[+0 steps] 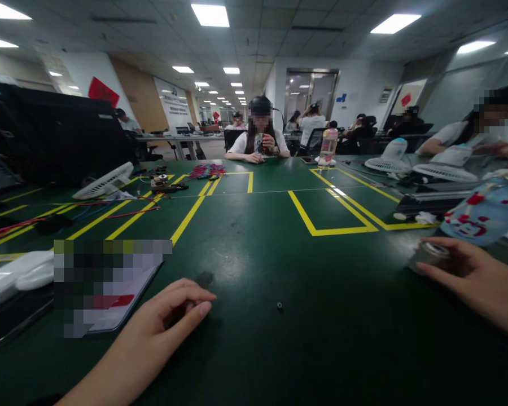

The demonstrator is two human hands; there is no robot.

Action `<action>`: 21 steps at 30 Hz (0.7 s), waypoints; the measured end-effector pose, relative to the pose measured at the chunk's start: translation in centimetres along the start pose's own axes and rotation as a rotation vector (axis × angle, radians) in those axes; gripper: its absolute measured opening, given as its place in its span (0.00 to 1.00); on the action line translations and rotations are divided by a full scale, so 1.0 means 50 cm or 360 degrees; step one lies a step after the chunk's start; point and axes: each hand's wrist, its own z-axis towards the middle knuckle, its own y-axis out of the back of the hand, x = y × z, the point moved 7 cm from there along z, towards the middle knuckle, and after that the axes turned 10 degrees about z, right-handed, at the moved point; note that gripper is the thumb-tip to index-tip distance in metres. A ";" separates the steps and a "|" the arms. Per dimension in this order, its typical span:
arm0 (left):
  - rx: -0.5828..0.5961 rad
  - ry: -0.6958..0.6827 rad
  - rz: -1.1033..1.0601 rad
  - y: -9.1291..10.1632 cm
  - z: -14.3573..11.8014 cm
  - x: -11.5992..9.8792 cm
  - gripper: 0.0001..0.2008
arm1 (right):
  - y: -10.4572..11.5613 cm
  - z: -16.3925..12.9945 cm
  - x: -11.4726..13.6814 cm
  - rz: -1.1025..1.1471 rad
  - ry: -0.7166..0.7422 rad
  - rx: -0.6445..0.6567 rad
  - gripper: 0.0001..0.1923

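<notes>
My left hand (175,313) rests low over the green tabletop (245,361), fingers curled and the thumb tip close to the index fingertip. Whatever may sit between them is hidden. To its right lies a small dark ring-like piece (280,306) with a pale centre, touched by neither hand. At the right, my right hand (478,276) is closed around a short grey cylinder (429,256) with a round metallic end, tilted slightly; its exact kind is not clear. Left of my left hand is a tablet-like flat device (139,304), largely blurred out.
A light-blue patterned bag (482,211) stands beyond my right hand, near white fans (392,158). Wires (207,171) and a small white fan (105,180) are at the left. Yellow tape (342,232) marks the table. A person (241,146) sits opposite, near a pink bottle (328,148).
</notes>
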 end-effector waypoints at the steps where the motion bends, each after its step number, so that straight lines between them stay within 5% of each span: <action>1: -0.0011 0.0004 -0.0012 -0.001 -0.003 0.004 0.11 | 0.019 0.006 -0.031 -0.0069 -0.0065 -0.0006 0.30; 4: -0.0028 -0.0006 -0.0022 -0.007 -0.002 0.000 0.10 | 0.048 0.008 -0.049 -0.0256 -0.0046 -0.0108 0.32; 8: -0.0037 -0.0031 -0.0018 -0.009 0.005 -0.008 0.10 | 0.014 -0.050 0.121 -0.0444 0.0719 -0.0502 0.39; 11: -0.0028 -0.0024 0.0040 -0.009 0.007 -0.010 0.11 | -0.108 -0.114 0.275 -0.0149 0.1129 0.0021 0.31; 13: -0.0009 -0.0022 0.0107 -0.008 0.005 -0.014 0.11 | -0.202 -0.155 0.353 0.0030 0.1087 0.0555 0.31; 15: 0.0007 -0.0038 0.0178 -0.006 0.003 -0.020 0.11 | -0.264 -0.188 0.416 0.0140 0.1099 0.0847 0.27; 18: 0.0018 -0.0062 0.0239 -0.004 0.001 -0.027 0.11 | -0.282 -0.187 0.449 0.0238 0.1092 0.0926 0.14; 21: 0.0027 -0.0062 0.0231 -0.005 0.003 -0.028 0.11 | -0.199 -0.129 0.398 0.0286 0.1009 0.0576 0.14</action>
